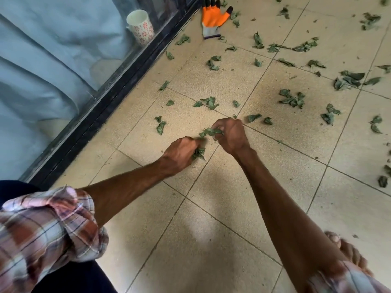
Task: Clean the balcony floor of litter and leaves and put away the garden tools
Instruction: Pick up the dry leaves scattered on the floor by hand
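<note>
Floral mug [140, 26] upright behind glass, upper left, left hand [181, 152] fisted round leaves [198, 153], right hand [231, 135] pinching leaf clump [211, 131], mid-frame, hands close together

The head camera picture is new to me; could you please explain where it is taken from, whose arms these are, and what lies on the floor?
There is no machine here. A person wears one camera on the head, and it looks down at their own arms. The left hand grips a wad of leaves, and the right hand pinches a second clump. Around them, loose leaves lie scattered over the tiled floor. An orange work glove lies near the dark door track, and a patterned cup appears to stand behind the glass. The bare foot at the lower right is the person's own.
</note>
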